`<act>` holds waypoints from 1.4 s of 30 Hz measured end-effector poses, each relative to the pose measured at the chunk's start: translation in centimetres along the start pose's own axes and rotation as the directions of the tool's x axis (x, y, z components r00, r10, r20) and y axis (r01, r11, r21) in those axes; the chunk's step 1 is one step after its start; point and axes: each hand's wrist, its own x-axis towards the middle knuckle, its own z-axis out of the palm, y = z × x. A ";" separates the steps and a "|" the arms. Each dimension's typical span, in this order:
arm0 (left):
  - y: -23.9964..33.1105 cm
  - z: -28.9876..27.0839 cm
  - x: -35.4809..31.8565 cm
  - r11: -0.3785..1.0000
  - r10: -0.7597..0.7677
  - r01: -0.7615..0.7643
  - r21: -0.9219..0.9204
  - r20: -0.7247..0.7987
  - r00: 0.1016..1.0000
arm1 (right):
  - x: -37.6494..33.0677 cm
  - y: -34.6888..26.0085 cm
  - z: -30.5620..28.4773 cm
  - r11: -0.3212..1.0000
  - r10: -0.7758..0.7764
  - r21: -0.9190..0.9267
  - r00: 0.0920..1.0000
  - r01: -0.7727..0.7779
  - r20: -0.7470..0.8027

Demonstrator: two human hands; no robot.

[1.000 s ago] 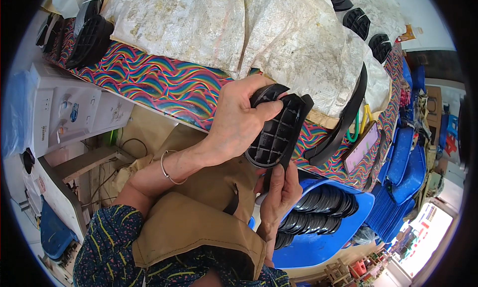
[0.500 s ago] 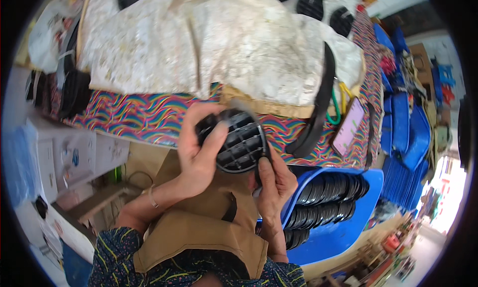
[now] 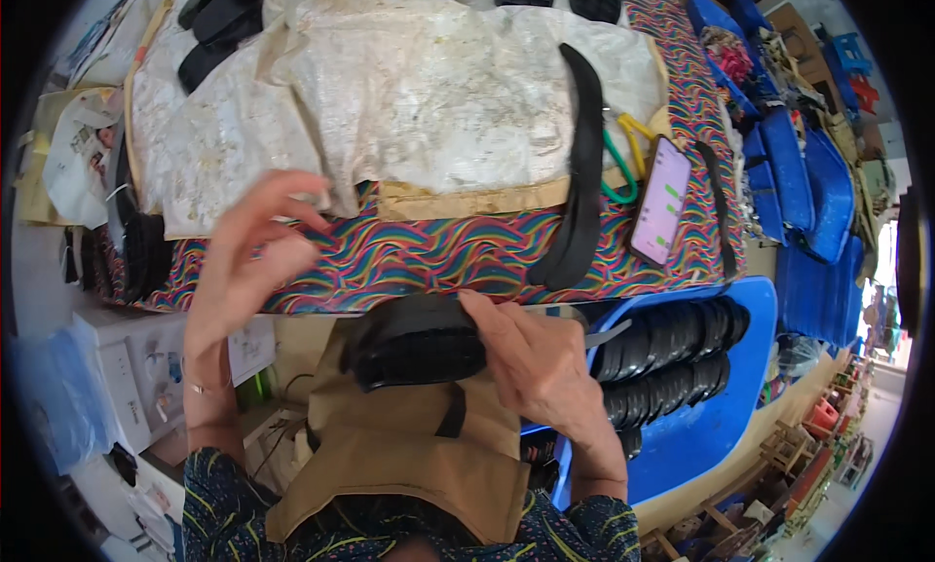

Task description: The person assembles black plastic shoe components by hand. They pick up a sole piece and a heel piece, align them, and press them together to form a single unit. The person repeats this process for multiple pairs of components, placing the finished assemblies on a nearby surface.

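Steadying seems best done by firm pinching: the black sole (image 3: 419, 346), just left of the right hand (image 3: 542, 359), is gripped by it at one end; apart from the sole, the left hand (image 3: 251, 260) is seen loosely curled, apparently empty.

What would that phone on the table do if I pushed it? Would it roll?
The smartphone probably won't roll, because it's a flat slab lying on the patterned tablecloth. It's likely stiff, with those straight edges. Its lit front looks smooth, so it might feel slippery.
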 end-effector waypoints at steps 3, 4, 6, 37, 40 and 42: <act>1.6 1.6 2.2 0.996 0.004 -0.051 0.071 0.551 0.834 | 0.2 0.0 0.9 0.995 -0.085 -0.061 0.996 0.083 -0.026; 2.4 2.9 3.0 0.992 -0.020 -0.067 0.109 0.649 0.760 | 0.4 -0.4 0.9 0.994 -0.074 -0.076 0.997 0.073 -0.003; 2.5 4.5 3.1 0.987 -0.004 -0.107 0.117 0.691 0.722 | 0.5 -0.5 1.0 0.989 -0.098 -0.117 0.995 0.096 -0.011; -0.7 6.8 -1.3 0.173 0.798 -0.738 0.652 0.346 0.493 | -4.1 1.0 -2.8 0.651 0.368 0.618 0.896 -0.440 0.249; -1.1 7.2 -1.0 0.160 0.835 -0.733 0.661 0.305 0.458 | -4.2 0.9 -2.2 0.624 0.395 0.634 0.884 -0.458 0.250; -1.0 7.1 -0.9 0.167 0.819 -0.737 0.654 0.324 0.474 | -3.8 0.7 -2.6 0.617 0.419 0.593 0.854 -0.516 0.308</act>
